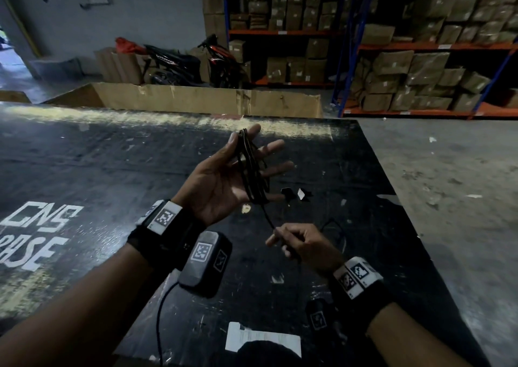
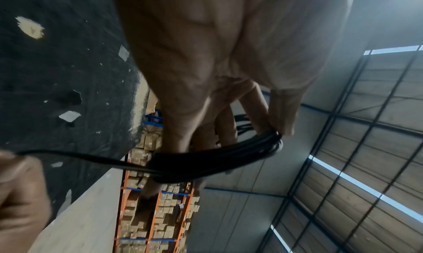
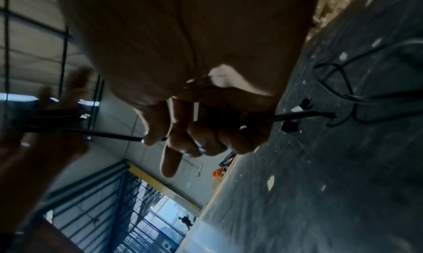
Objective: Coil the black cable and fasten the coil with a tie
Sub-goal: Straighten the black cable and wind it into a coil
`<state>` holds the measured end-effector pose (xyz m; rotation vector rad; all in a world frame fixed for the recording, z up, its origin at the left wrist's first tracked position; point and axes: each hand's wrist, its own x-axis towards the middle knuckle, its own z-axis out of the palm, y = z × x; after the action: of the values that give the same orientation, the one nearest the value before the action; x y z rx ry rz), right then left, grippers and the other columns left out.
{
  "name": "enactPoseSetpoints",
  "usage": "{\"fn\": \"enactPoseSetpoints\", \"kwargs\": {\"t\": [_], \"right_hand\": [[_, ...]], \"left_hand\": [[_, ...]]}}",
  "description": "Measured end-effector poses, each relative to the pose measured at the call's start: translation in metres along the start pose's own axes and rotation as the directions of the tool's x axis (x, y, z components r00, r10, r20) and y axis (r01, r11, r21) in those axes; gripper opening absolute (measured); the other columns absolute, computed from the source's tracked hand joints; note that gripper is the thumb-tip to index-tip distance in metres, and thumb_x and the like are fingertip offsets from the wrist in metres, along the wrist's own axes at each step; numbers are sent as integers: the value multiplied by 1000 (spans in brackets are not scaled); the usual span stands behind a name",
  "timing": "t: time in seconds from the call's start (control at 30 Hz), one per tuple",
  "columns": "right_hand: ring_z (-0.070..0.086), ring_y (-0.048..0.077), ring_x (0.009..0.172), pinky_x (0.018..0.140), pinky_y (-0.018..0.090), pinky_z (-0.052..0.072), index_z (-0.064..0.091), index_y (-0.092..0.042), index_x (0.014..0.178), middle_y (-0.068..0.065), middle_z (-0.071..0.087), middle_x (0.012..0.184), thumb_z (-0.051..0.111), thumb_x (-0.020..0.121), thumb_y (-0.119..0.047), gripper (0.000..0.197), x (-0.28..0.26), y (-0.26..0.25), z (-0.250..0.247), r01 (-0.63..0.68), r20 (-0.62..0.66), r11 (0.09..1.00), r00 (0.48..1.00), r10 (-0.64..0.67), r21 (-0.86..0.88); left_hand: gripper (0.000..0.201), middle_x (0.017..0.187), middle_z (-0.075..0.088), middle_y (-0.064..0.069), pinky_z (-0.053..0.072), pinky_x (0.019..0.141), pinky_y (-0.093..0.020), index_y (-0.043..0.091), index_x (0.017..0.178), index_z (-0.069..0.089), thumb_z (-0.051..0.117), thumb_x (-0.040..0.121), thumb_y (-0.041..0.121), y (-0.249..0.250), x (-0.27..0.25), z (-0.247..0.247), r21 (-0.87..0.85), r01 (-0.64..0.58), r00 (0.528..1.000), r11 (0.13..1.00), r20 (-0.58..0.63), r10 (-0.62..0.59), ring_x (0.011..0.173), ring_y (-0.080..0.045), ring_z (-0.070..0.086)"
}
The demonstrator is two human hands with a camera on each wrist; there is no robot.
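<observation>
Right hand (image 1: 304, 244), nearest, pinches the black cable (image 1: 253, 170) with curled fingers — its slack trails onto the bench (image 1: 112, 156). Beyond it, the left hand (image 1: 224, 181) is held palm-up, fingers spread straight — cable loops wrapped from thumb to little finger.

Black table (image 1: 112, 156) bare at 9–11 o'clock of left hand (image 1: 221, 181), loose cable (image 1: 333, 226) strewn at 2 o'clock of right hand (image 1: 302, 244), small scraps (image 1: 294, 194) betw. hands at 3 o'clock, paper sheet (image 1: 260, 338) nr edge at 6 o'clock, cardboard wall (image 1: 210, 100) beyond far edge at 12.
</observation>
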<state>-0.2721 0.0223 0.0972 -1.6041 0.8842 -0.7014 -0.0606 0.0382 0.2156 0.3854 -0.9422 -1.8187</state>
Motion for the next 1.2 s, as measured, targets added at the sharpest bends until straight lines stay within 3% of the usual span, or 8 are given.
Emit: {"fn": "enactPoseSetpoints", "kwargs": {"t": [0.1, 0.23, 0.4, 0.57, 0.63, 0.77, 1.0, 1.2], "right_hand": [[48, -3, 47, 55, 20, 39, 72, -10, 71, -11, 56, 47, 61, 96, -39, 39, 14, -4, -23, 26, -80, 976, 996, -45, -218], [66, 17, 67, 71, 49, 56, 68, -20, 68, 3, 70, 66, 70, 81, -51, 34, 38, -26, -57, 21, -212, 888, 968, -133, -460], [61, 15, 54, 54, 35, 50, 60, -20, 63, -1, 66, 58, 82, 72, -52, 41, 41, -95, -72, 83, -163, 755, 955, -246, -650], [60, 13, 56, 54, 31, 48, 63, -16, 66, -3, 65, 60, 81, 76, -49, 39, 32, -126, -62, 137, -100, 677, 949, -299, -723], [59, 10, 57, 56, 29, 47, 66, -17, 68, -5, 64, 61, 78, 80, -47, 35, 27, -132, -56, 148, -98, 681, 946, -309, -718], [59, 5, 63, 58, 25, 45, 74, -19, 80, -7, 68, 70, 70, 88, -40, 23, 14, -129, -45, 152, -118, 691, 938, -327, -707], [52, -1, 46, 53, 14, 35, 78, -16, 91, -22, 58, 50, 61, 98, -23, 20, -12, -95, -17, 249, -170, 874, 923, -345, -418], [42, 3, 39, 45, 14, 35, 76, -3, 104, 3, 47, 47, 54, 102, -15, 24, -17, -47, 8, 157, -132, 988, 979, -156, 2]], "left_hand": [[38, 158, 49, -15, 33, 109, -78, 24, 134, 63, 52, 101, 38, -3, -7, 3, 48, 82, 987, 995, 136, -88, 147, -50, 39], [43, 157, 48, -22, 25, 108, -83, 10, 137, 62, 60, 99, 30, -21, -14, -4, 249, 212, 964, 945, 104, -244, 143, -53, 42], [34, 149, 59, -17, 35, 107, -72, 3, 121, 72, 50, 102, 20, -40, -17, -10, 402, 298, 954, 866, -85, -288, 135, -45, 58], [50, 143, 66, -10, 61, 89, -42, -11, 138, 56, 53, 99, 21, -46, -10, -8, 478, 327, 944, 816, -214, -253, 127, -28, 67], [44, 139, 68, -11, 61, 82, -31, -13, 135, 57, 51, 103, 16, -48, -7, -9, 501, 316, 946, 806, -235, -225, 125, -24, 68], [41, 138, 70, -9, 50, 98, -58, 5, 126, 70, 57, 97, 29, -44, -1, -19, 498, 289, 942, 818, -302, -149, 129, -34, 65], [41, 143, 67, -9, 44, 101, -63, 21, 131, 68, 54, 95, 35, -35, 8, -32, 345, 146, 936, 927, -353, -16, 119, -31, 71], [41, 148, 62, -10, 51, 100, -61, 28, 139, 60, 47, 102, 41, -23, 22, -25, 228, 64, 946, 972, -323, 13, 134, -37, 60]]}}
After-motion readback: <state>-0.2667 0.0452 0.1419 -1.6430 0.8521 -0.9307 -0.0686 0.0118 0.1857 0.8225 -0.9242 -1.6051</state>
